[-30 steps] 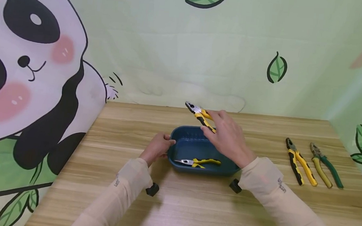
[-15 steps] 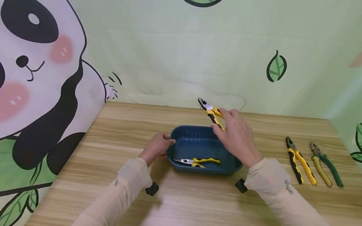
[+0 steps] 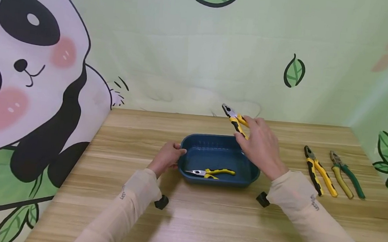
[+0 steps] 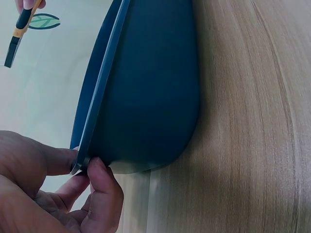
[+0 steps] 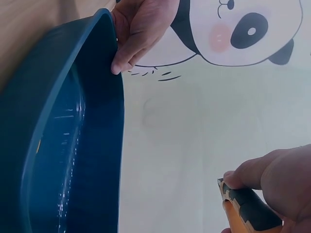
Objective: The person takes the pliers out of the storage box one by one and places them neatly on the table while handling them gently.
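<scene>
Inspecting the site, I record a wood-grain desk (image 3: 206,222), its far edge meeting a pale green printed backdrop (image 3: 185,58). A large panda drawing (image 3: 28,72) takes up the left side, and leaf motifs (image 3: 294,71) show at the top, centre-right and both lower sides. Light glares off the near part of the desk.

On the right of the desk, two tools lie side by side, heads pointing away from me and handles spread: yellow-and-black pliers (image 3: 311,164) and, just beside them, green-handled pliers (image 3: 338,164) with a worn head and one olive grip. Both lie well apart from the blue tray (image 3: 211,157), which stands mid-desk. Inside it, needle-nose pliers (image 3: 207,173) lie beside the near wall, tips to the left, one handle partly hidden by that wall. Beige sleeves (image 3: 137,195) cover my forearms, with a black block (image 3: 161,202) at the left wrist.

My left hand (image 3: 167,158) pinches the tray's left rim, thumb on one side and curled fingers on the other. My right hand (image 3: 261,144) blocks the head view of the tray's far right corner. Its thumb and fingers hold the combination pliers (image 3: 235,122) by the handles, which stand slightly apart. This tool is raised clear of the tray, metal head up and to the left, beyond my fingertips.
</scene>
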The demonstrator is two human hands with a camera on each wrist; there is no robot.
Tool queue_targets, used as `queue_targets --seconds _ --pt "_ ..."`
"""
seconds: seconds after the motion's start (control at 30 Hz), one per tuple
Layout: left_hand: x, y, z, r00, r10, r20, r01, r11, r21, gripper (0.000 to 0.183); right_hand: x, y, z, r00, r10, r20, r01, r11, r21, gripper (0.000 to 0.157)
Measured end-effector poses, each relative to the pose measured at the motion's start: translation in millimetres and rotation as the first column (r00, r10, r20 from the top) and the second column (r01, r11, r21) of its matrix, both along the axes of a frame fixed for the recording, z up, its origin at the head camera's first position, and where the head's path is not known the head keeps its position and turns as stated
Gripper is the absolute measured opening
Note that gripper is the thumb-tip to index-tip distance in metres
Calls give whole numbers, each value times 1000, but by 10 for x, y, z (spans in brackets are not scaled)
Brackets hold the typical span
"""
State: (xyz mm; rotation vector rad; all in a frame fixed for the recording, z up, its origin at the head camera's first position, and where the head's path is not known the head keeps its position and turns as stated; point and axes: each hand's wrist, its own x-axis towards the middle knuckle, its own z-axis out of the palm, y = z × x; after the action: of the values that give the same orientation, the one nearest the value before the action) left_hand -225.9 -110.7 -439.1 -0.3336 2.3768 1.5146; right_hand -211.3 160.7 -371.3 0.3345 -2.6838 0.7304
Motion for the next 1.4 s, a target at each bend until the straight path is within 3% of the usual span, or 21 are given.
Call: queue_targets --seconds 0.7,1.4 --pt "-2 -21 -4 1000 -10 5 10 1000 -11 28 29 261 -56 996 -90 -22 90 996 -13 55" --pt "-9 -11 4 1000 0 15 0 1000 7 30 53 568 -56 982 -185 45 185 983 6 58"
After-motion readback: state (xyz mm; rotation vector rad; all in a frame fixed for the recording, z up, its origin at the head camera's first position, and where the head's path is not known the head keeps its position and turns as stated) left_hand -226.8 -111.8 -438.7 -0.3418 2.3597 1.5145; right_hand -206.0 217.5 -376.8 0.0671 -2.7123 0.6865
